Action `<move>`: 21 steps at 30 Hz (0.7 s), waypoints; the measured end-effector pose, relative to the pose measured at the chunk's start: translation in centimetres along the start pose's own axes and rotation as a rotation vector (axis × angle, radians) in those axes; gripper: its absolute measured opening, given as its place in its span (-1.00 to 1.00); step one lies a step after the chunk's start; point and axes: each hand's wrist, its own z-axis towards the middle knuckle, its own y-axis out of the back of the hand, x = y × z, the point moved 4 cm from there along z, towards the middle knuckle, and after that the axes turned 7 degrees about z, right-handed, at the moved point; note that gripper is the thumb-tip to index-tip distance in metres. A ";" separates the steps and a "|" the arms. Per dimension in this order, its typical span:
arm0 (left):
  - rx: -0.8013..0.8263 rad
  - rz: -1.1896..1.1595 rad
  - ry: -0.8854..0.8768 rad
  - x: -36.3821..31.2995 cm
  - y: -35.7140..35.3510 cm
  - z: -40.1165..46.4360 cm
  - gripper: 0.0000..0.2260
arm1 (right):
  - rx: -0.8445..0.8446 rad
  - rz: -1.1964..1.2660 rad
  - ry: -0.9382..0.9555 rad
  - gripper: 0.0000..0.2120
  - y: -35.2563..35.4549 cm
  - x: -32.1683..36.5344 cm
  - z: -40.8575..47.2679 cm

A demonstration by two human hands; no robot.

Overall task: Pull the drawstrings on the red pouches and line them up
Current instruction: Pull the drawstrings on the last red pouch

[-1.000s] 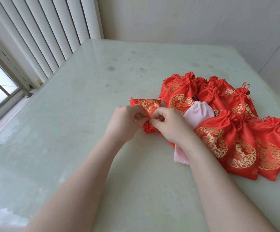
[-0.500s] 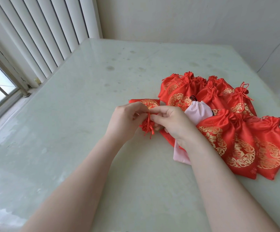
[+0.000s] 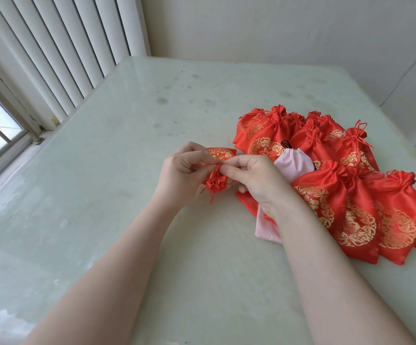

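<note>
Both hands meet over the table [image 3: 127, 195], working one red pouch [image 3: 220, 155]. Left hand [image 3: 184, 174] has fingers curled, pinching at the gathered neck [image 3: 216, 181]; right hand [image 3: 256, 180] pinches the same spot from the other side, thumb and forefinger tips nearly touching the left's. Pouch body sticks out beyond the fingertips, ruffled mouth hangs below them, a loose cord end [image 3: 210, 196] dangling just under. Mouth looks cinched already.

Risks: cord is thin and slick, so a pinch can slip and the neck reopens. Pulling only one cord end likely bunches the neck unevenly. Cannot tell which strand each hand has.

Pile of finished pouches [image 3: 351, 195] sits just right of the right hand, overlapping, not a clean row. Pink pouch [image 3: 291, 163] lies partly under the right wrist; dragging the wrist could shift it and disturb the pile when placing this one.
</note>
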 end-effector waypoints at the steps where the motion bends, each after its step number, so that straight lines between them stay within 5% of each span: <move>1: 0.009 -0.025 0.005 0.0 0.0 0.0 -0.85 | -0.004 -0.008 0.008 -0.83 0.1 0.0 0.1; 11: 0.102 -0.122 0.019 0.5 -0.1 0.2 -0.90 | -0.042 -0.006 0.023 -0.78 0.5 0.0 0.4; 21: -0.007 -0.431 0.385 0.8 0.2 0.0 -0.83 | -0.165 -0.173 0.126 -0.77 2.0 -0.1 0.9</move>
